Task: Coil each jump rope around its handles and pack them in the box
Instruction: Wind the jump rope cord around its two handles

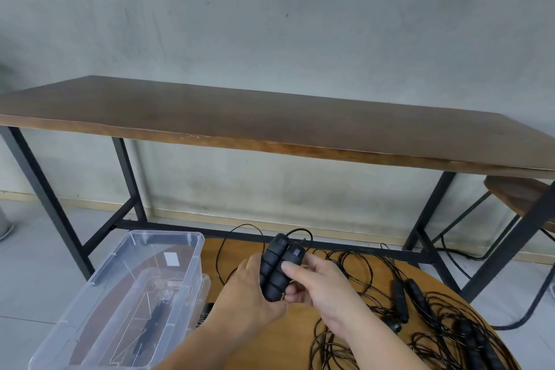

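Both the left hand (253,291) and the right hand (318,285) gripped two black handles (277,264) pressed side by side. The clear box (168,252) sat at nine o'clock from them, and loose ropes (375,294) tangled on the round desk (345,318) at four o'clock.

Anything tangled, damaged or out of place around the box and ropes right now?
Nothing looks damaged. The loose jump ropes on the round table lie in a tangled heap of overlapping loops right of the hands. The clear box sits tilted, propped on its lid. Both hands hold a pair of handles, cord uncoiled.
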